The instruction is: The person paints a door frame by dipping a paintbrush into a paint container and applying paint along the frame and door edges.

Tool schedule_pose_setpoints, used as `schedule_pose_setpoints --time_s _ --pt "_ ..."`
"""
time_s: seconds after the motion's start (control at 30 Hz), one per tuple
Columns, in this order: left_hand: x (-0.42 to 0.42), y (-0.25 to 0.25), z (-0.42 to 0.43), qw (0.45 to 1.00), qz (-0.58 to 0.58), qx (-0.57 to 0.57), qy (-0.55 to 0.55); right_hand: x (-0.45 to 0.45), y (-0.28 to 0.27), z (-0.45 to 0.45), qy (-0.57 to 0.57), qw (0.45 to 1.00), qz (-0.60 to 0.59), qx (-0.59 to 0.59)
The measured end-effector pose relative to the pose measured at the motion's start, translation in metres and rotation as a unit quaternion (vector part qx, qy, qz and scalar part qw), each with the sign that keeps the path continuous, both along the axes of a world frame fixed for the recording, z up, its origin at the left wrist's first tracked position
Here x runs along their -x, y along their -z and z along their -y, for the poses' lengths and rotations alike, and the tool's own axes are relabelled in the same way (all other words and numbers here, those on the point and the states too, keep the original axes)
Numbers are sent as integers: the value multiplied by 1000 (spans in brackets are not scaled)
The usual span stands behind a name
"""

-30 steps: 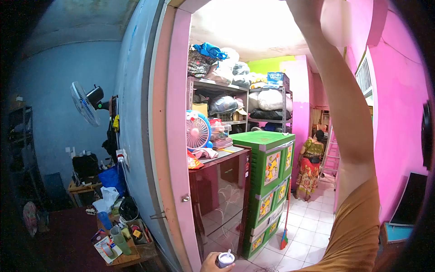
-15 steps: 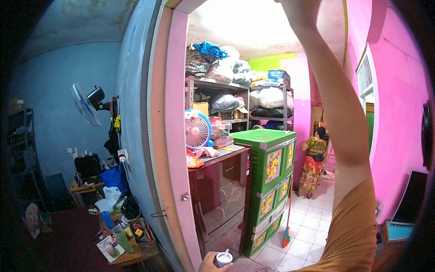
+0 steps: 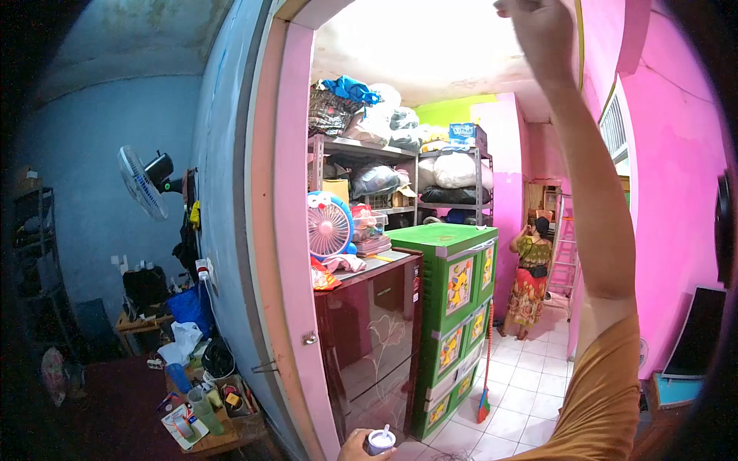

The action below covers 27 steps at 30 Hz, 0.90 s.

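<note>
Pink rm point(image 3: 680, 154) w/ green cabinet point(image 3: 453, 311), broom point(image 3: 483, 405); L fingers point(image 3: 354, 446) curled round cup point(image 3: 380, 442), R fingers point(image 3: 526, 4), grip unclear.

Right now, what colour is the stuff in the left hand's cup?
White stuff in the cup; seen best in the head view.

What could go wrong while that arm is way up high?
The small cup in the left hand looks open, with a white handle sticking up, so it might spill if it tips while the right hand is raised. Also, the broom standing by the green drawers could topple if someone bumps it.
</note>
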State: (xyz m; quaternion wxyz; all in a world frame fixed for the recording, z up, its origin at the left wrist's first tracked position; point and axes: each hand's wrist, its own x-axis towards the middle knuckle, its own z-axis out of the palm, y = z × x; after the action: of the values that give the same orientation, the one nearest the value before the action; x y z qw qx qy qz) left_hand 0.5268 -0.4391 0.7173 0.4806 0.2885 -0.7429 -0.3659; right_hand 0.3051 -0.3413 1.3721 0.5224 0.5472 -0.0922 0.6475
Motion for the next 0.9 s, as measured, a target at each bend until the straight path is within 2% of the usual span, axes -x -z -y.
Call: schedule_pose_setpoints --time_s 0.07,0.17,0.23,0.37,0.4,0.43,0.5,0.53,0.57,0.7,0.77,0.8,0.83,0.9 --pt "0 -3 0 1000 8 1 9 -11 3 15 41 998 3 -47" --pt "4 3 3 1000 5 12 7 -13 -9 35 11 987 -130 -92" --pt "6 13 7 1000 -3 14 1 -21 -16 41 186 972 -143 20" --pt "1 4 2 1000 1 14 -4 -29 -45 52 263 953 -124 81" --pt "1 7 3 1000 2 13 -5 -29 -48 49 280 955 -76 66" --pt "3 13 5 1000 -4 11 -13 -27 -54 45 307 943 -73 105" --pt "1 14 6 1000 -10 10 -23 -18 -49 25 316 922 -139 175" --pt "-2 10 5 1000 -3 12 -22 -16 -38 16 259 944 -108 177" --pt "-4 6 4 1000 3 14 -21 -15 -33 8 244 941 -86 219" --pt "-8 0 -1 1000 2 10 -23 -11 -14 -1 242 942 -96 212" --pt "-7 0 0 1000 -1 16 -20 -8 -16 20 230 944 -166 170" --pt "-7 0 0 1000 0 18 -19 -11 -10 28 231 958 -137 95" --pt "-6 -1 -1 1000 3 12 -20 -14 -31 35 369 880 -205 218" --pt "-4 0 -1 1000 7 8 -22 -16 -20 40 343 920 -143 125"
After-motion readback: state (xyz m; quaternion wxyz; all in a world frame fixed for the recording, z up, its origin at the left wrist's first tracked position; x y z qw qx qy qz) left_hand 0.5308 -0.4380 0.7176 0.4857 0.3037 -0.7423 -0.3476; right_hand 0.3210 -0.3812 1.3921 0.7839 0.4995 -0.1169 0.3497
